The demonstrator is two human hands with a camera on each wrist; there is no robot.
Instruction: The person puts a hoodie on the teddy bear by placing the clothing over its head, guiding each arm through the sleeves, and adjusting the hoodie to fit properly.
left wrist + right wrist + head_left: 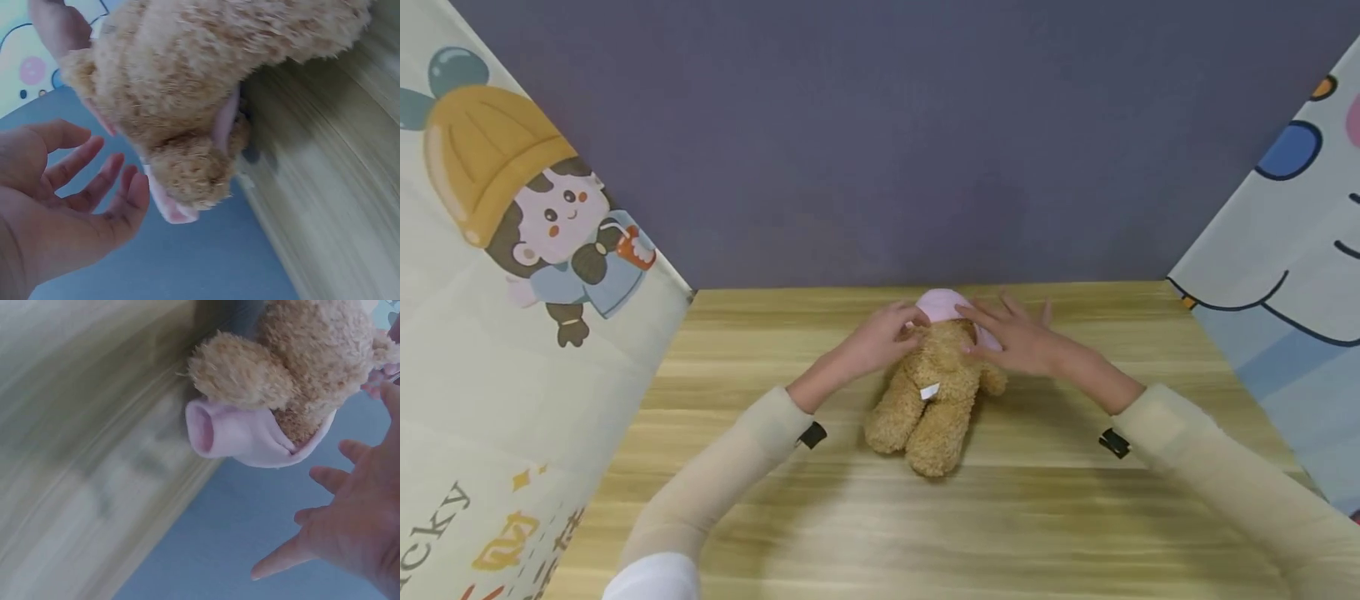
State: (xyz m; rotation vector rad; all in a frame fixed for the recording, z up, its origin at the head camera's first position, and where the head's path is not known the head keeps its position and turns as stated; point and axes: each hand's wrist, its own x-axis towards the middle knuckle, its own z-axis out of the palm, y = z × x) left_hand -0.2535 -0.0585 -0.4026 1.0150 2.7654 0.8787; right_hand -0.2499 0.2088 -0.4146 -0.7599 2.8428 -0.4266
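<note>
A tan plush teddy bear (946, 358) is on the wooden table, its legs toward me and a white tag (929, 391) low on its body. Pink cloth clothing (942, 305) shows behind its upper end and at its right side. In the right wrist view an empty pink sleeve (219, 432) hangs beside the bear's arm. My left hand (880, 337) is at the bear's upper left, fingers loosely bent with nothing between them in the left wrist view. At the upper right, my right hand (1018, 337) spreads its fingers over the cloth's edge, gripping nothing.
The striped wooden tabletop (760, 500) runs back to a dark grey-blue wall panel (880, 142). A cartoon-printed panel (467, 358) stands at the left, another printed panel (1247, 242) at the right. Black clips (812, 435) sit at both sleeve cuffs.
</note>
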